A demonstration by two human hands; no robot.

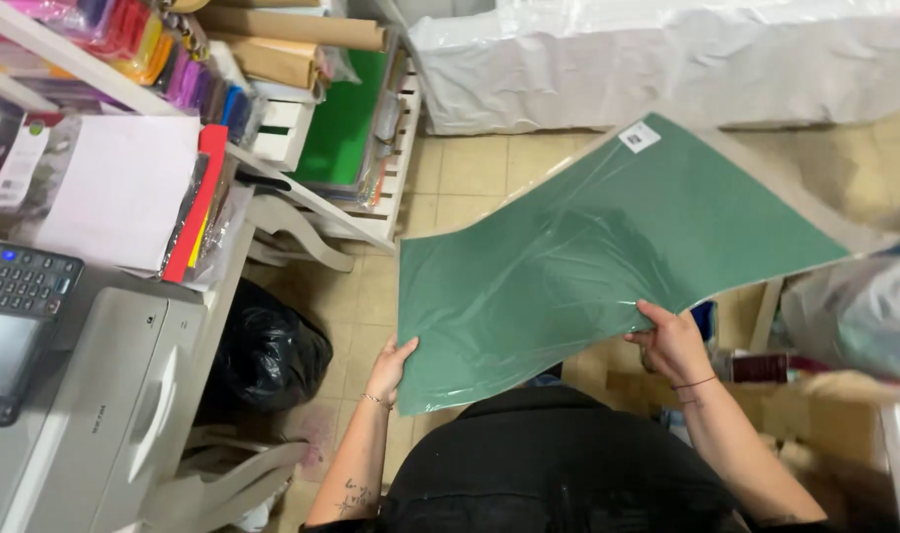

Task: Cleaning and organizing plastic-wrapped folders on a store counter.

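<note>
I hold a large green sheet [608,257] wrapped in clear plastic film, bowed and stretched out in front of me above the tiled floor. A small white label sits near its far corner. My left hand [391,367] grips the near left corner of the sheet. My right hand [672,341] grips the near edge further right, thumb on top. A thin bracelet is on each wrist.
A grey printer [95,395] with a keypad stands at the left, with a black bag [267,357] beside it. Shelves with coloured paper packs [188,74] and cardboard rolls [292,35] fill the upper left. A white covered bundle [667,59] lies at the back.
</note>
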